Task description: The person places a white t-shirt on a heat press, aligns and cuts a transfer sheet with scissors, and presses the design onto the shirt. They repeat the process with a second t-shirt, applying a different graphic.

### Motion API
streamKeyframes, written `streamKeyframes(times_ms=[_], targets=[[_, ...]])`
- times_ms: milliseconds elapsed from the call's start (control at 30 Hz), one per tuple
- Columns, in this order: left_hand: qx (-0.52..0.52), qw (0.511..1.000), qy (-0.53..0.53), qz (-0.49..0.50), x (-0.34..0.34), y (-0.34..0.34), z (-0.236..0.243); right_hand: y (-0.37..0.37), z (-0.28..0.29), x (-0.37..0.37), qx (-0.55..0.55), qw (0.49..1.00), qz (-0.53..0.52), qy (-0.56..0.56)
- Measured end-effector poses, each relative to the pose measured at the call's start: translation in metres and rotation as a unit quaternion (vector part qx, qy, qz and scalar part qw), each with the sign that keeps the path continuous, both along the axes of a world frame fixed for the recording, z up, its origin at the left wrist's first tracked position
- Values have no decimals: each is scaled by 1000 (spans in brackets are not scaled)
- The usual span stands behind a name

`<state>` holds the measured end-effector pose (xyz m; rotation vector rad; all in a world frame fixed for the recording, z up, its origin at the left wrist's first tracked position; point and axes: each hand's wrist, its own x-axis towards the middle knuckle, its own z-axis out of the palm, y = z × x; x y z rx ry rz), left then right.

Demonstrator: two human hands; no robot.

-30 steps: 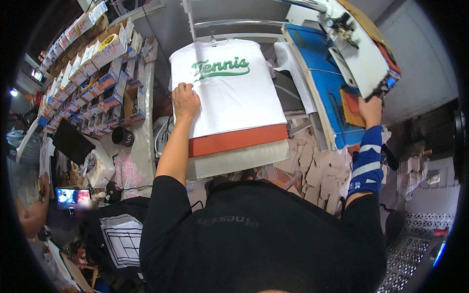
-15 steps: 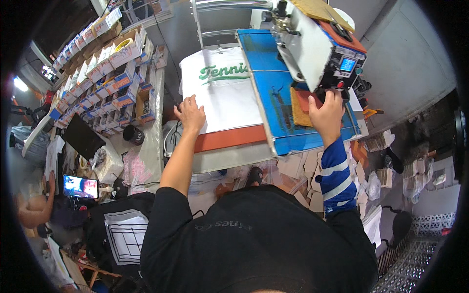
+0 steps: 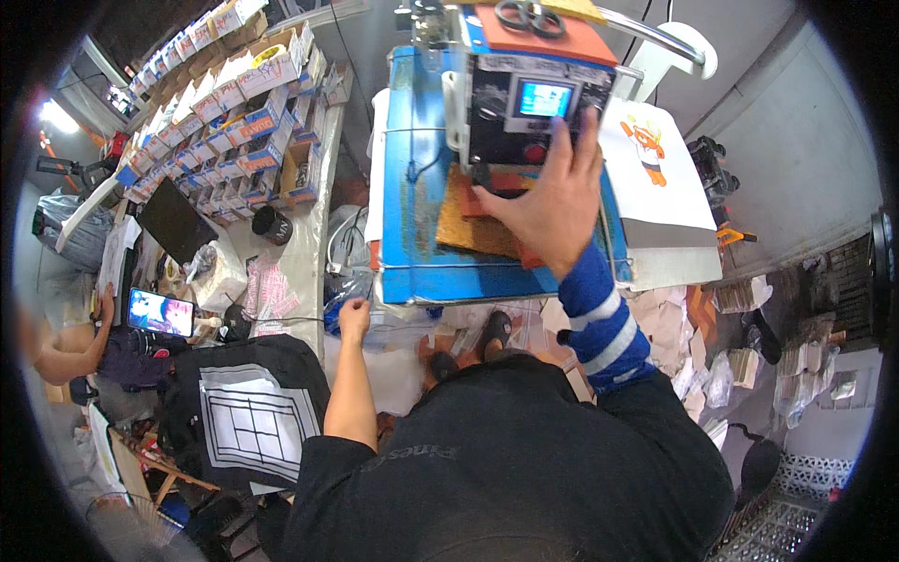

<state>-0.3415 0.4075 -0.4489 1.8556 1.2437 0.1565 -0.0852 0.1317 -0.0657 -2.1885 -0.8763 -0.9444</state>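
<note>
The blue heat press plate (image 3: 408, 225) now lies over the left-hand bed. Only a strip of the white T-shirt (image 3: 376, 178) shows at its left edge, and the green lettering is hidden. My right hand (image 3: 559, 201) is at the press's control box (image 3: 496, 140), with fingers spread up its front beside the lit screen (image 3: 545, 99). The thumb is by a dark handle, partly hidden by the hand. My left hand (image 3: 353, 320) hangs at the press's front left, fingers curled, nothing visible in them. On the right bed lies white cloth (image 3: 670, 192) with an orange cartoon figure.
Black-handled scissors (image 3: 526, 17) lie on the press head. Shelves of small boxes (image 3: 253, 122) and a black mug (image 3: 272, 225) stand left. A phone (image 3: 161, 312) shows a picture beside another person's arm (image 3: 80, 351). Black fabric with a white grid print (image 3: 257, 421) lies lower left.
The press head and blue plate have swung left over the lettered T-shirt, uncovering the cloth on the right. My left hand has come off the shirt toward me; my right fingers have spread.
</note>
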Motion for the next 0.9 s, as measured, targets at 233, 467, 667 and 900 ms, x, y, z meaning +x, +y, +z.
streamKeyframes(times_ms=[233, 467, 667, 900], targets=[[-166, 979, 81, -83, -74, -83, -88, 21, -8, -8, -44, 998, -24, 27], [56, 805, -12, -590, -29, -191, -118, -27, 9, 5, 140, 958, 232, 90], [-236, 778, -176, -555, 144, -343, 67, -278, -106, 202, 86, 992, 30, 86], [4, 942, -275, -193, 389, -457, 158, -564, -223, 399, -163, 857, -366, 325]])
